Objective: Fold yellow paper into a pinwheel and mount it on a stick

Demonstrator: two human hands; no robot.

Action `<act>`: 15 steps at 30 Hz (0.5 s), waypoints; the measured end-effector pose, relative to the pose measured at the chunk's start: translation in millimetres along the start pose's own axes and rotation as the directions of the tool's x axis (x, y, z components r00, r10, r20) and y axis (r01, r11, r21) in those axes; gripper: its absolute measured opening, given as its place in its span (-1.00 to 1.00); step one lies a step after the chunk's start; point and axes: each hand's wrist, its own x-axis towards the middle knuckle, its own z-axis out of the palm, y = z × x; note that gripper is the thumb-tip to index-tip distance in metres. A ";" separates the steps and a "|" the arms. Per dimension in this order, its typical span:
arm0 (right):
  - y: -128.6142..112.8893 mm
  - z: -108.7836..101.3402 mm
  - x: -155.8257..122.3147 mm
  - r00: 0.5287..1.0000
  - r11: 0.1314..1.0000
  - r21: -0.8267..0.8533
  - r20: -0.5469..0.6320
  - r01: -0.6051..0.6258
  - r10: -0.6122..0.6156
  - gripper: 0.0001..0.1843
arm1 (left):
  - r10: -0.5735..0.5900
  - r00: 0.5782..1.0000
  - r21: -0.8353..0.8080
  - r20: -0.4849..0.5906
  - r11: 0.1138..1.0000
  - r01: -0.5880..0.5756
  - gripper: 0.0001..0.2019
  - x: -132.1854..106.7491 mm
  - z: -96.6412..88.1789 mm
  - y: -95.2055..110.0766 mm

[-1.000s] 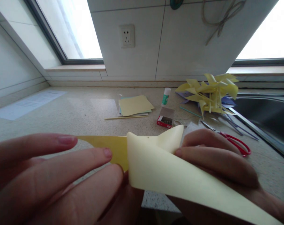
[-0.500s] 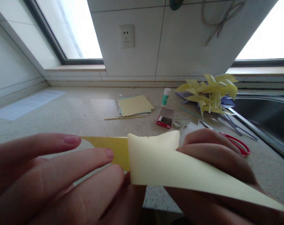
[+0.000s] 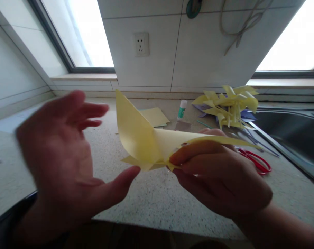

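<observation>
A yellow paper pinwheel (image 3: 138, 133) with curved, pointed blades is held up over the counter. Pinching it near its middle is my right hand (image 3: 219, 169), fingers closed on the gathered paper. One long blade reaches to the right above my knuckles. To the left of the pinwheel, my left hand (image 3: 66, 169) is open, its fingers spread and a little blurred. The left thumb tip lies at the paper's lower edge; whether it touches I cannot tell. My right fingers hide part of the pinwheel's centre.
Behind are a stack of coloured paper (image 3: 155, 117), a glue stick (image 3: 181, 110) and a partly hidden small box (image 3: 183, 126). On the right, finished yellow pinwheels (image 3: 231, 103) lie by red-handled scissors (image 3: 258, 162) and a steel sink (image 3: 289, 128).
My left hand has let go of the paper and moved left, fingers spreading. My right hand has turned the pinwheel, so its blades now show.
</observation>
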 end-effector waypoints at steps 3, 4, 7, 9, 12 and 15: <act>-1.7 3.3 2.0 0.998 0.998 0.044 -0.040 -0.048 0.049 -0.65 | -0.093 0.985 -0.162 0.145 0.980 0.117 -0.16 43.3 30.7 14.6; -2.2 4.3 2.6 0.997 0.997 0.058 -0.049 -0.055 0.058 -0.66 | -0.115 0.968 -0.193 0.225 0.968 0.160 -0.22 46.7 34.6 15.1; -1.9 7.8 3.7 0.996 0.993 0.098 -0.046 -0.067 0.071 -0.69 | -0.136 0.900 -0.210 0.413 0.948 0.240 -0.51 38.9 35.0 12.3; -0.6 10.3 3.7 0.997 0.991 0.120 -0.046 -0.053 0.058 -0.71 | -0.140 0.895 -0.193 0.424 0.951 0.240 -0.63 32.3 34.0 13.7; 0.5 13.0 2.7 0.997 0.992 0.119 -0.054 -0.041 0.048 -0.71 | -0.165 0.912 -0.144 0.376 0.962 0.234 -0.68 30.1 37.2 22.3; -1.5 13.4 2.4 0.996 0.994 0.091 -0.064 -0.062 0.068 -0.69 | -0.183 0.931 -0.114 0.316 0.967 0.229 -0.75 31.0 42.4 30.5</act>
